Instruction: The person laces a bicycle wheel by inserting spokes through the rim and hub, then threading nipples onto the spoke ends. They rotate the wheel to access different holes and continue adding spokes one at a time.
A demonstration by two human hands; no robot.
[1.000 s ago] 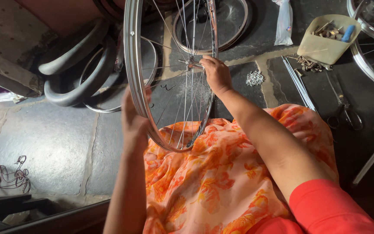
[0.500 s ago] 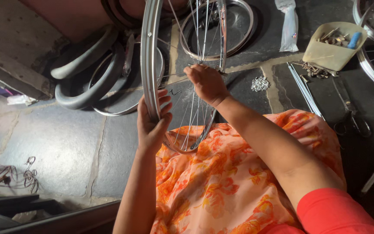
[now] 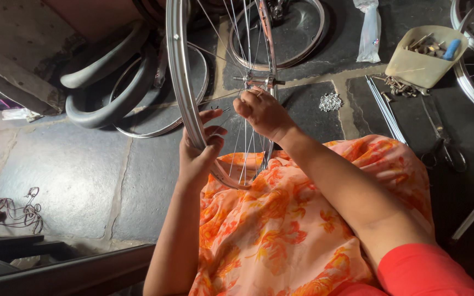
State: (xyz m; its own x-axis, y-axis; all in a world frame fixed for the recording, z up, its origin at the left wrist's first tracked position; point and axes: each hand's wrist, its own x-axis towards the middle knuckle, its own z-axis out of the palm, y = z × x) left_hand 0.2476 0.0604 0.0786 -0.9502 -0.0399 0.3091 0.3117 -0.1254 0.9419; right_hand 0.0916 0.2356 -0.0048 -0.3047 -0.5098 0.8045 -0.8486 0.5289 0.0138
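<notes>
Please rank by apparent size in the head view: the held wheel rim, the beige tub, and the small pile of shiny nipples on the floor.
1. Wheel rim, though nearness to the camera enlarges it.
2. Beige tub.
3. Pile of nipples.

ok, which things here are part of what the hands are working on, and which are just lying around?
In use:
- wheel rim, gripped by left hand
- spokes
- hub, with right hand just below it

Lying about:
- tyres
- second wheel
- tub of small parts
- loose spokes
- pliers
- plastic bag
</notes>
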